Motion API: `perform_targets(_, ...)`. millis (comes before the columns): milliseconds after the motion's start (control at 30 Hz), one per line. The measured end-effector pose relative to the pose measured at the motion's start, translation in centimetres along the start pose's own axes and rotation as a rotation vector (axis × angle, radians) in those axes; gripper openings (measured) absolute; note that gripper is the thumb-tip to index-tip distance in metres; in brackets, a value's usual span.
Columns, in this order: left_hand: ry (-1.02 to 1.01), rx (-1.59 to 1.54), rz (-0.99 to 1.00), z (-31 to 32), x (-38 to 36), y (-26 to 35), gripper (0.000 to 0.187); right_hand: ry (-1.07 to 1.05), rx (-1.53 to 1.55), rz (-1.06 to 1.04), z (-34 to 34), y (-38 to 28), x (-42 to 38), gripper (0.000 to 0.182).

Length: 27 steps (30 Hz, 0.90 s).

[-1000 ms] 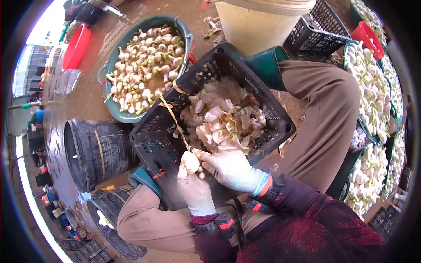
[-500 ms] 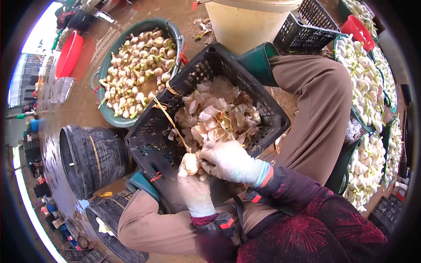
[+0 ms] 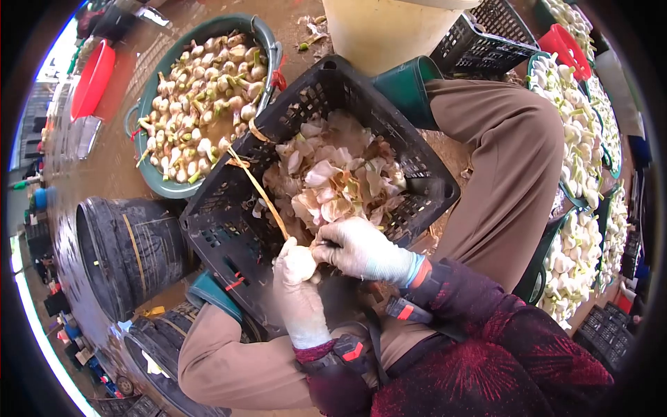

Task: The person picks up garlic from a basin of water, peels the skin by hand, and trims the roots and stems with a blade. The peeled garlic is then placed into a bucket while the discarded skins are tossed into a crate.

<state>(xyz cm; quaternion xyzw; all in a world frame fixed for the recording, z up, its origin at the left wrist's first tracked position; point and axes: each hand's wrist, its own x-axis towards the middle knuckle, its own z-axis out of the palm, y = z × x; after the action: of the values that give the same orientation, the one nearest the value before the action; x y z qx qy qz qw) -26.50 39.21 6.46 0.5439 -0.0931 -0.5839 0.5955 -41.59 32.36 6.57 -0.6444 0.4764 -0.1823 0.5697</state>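
My left hand, in a pale work glove, is closed around a garlic bulb above the near edge of a black plastic crate. The bulb's upward side looks white and smooth. Touching its right side, my right hand is gloved too, with fingers pinched together. Something dark shows between those fingers, too small to make out. Loose garlic skins are heaped inside the crate, below and beyond both hands. A tan strap runs from the crate's left rim towards the bulb.
Unpeeled garlic fills a green tub at the far left. Black buckets lie at the left. Tubs of white peeled garlic line the right side. A cream bucket and another black crate stand beyond.
The bulb's visible side has gone from tan and partly skinned to white. The view has shifted slightly, and both hands stay together at the bulb.
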Motion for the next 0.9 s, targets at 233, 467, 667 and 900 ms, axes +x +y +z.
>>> perform_targets(233,-0.236,-0.027,0.104,0.8,-0.2,1.0,0.053,-0.149,0.779,0.273,-1.0,1.2,0.5,0.034)
perform_targets(467,-0.079,0.208,0.012,-0.4,0.3,-0.6,0.056,-0.058,0.493,0.086,0.6,1.1,0.8,0.025)
perform_targets(667,-0.121,-0.065,0.079,-1.0,0.6,-2.4,0.046,0.338,0.126,0.113,1.8,1.3,1.9,0.025)
perform_targets(900,-0.259,-0.613,0.056,-0.3,-1.2,0.6,0.049,0.465,-0.59,0.015,-1.5,2.9,0.9,0.025)
